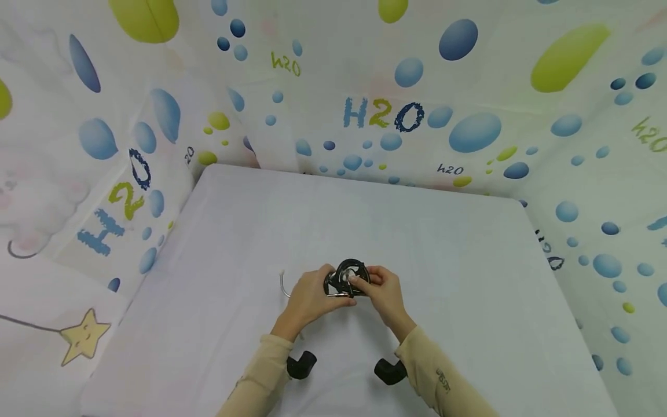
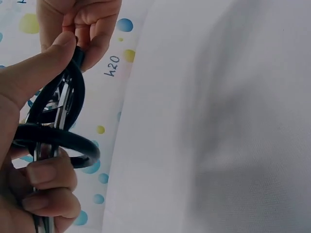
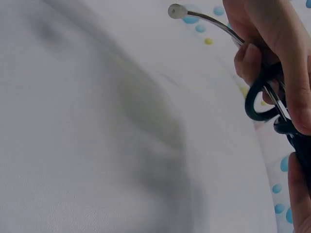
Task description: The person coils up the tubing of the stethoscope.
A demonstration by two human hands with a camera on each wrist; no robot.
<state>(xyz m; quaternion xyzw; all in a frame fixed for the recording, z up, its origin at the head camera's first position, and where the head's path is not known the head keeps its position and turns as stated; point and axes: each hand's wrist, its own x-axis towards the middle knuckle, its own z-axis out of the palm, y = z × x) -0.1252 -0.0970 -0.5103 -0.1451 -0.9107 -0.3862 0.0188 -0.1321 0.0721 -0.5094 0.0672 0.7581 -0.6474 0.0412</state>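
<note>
A stethoscope [image 1: 352,263] with black tubing wound into loops is held between both hands above the white table. My left hand [image 1: 307,298] curls its fingers round the metal ear tubes [image 2: 43,218] and the coil, its thumb along the tubing. My right hand [image 1: 387,294] pinches the other end of the coil with thumb and fingers. A curved metal ear tube with a pale ear tip [image 3: 178,11] sticks out past the left hand. The chest piece cannot be made out clearly.
The white table [image 1: 458,278] spreads round the hands. Printed cloth walls [image 1: 323,75] with blue and green drops stand behind it and at both sides. A black curved piece [image 1: 301,365] sits by the left wrist, another black piece [image 1: 389,372] by the right.
</note>
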